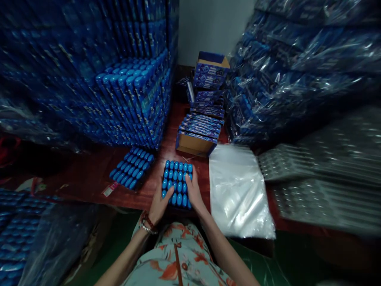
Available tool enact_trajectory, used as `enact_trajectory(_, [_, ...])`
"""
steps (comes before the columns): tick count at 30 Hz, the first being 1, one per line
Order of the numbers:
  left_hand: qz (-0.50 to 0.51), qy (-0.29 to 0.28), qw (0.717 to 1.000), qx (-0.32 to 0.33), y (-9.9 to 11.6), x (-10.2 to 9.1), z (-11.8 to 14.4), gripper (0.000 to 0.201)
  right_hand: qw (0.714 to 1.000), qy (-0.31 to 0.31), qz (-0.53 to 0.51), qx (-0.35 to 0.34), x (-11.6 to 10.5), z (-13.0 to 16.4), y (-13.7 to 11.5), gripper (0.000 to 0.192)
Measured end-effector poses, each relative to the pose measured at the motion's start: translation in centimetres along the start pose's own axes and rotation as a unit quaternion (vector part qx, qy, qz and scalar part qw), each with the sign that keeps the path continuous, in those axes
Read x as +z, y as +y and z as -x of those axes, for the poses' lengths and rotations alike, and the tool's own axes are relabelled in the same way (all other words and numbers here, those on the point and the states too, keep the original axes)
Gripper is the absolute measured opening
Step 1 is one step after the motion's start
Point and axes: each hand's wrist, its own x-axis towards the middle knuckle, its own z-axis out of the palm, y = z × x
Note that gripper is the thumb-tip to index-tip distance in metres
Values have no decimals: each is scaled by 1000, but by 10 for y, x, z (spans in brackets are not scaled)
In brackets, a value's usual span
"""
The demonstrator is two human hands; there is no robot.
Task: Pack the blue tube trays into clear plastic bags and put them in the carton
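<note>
Evenly placed between the left hand (158,204) and the right hand (195,193), a tray of blue ovals (175,176) sits near the front of the bench (127,198), longer side running forward; fingers hold its opposite edges, thumbs on top.

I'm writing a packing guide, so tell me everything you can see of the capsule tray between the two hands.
The capsule tray is roughly rectangular, with glossy blue, oval capsules standing out in neat rows on a darker base; they look like smooth plastic. The left hand and right hand hold it from either side, thumbs over its face. The capsule side faces up toward the camera. It is at the near edge of the reddish-brown table; its underside is hidden.
</note>
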Motion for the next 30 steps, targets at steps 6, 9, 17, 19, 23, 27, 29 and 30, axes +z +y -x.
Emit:
enact_trajectory(6, [9,5,999,-30,0,4,-3,86,999,-5,-29,19,16,9,5,74])
enact_trajectory(9, [-46,34,998,8,8,1,-4,92,999,11,21,-26,-14,15,-7,61])
enact_trajectory(17, [-197,-63,965,163,15,10,-1,68,863,18,443,-241,-210,47,49,61])
enact_trajectory(19, [-192,-65,968,151,13,18,-1,69,839,18,485,-246,-227,39,76,56])
enact_trajectory(23, [-195,-40,966,165,24,18,-4,70,858,14,448,-250,-215,22,93,50])
enact_trajectory(27, [-138,-26,964,225,61,-10,10,58,907,71,380,-169,-198,15,64,54])
enact_trajectory(29, [-61,-59,967,242,84,-35,25,55,927,101,340,-122,-197,11,44,55])
enact_trajectory(30, [-29,-75,967,242,94,-48,34,55,935,97,325,-108,-198,8,34,54])
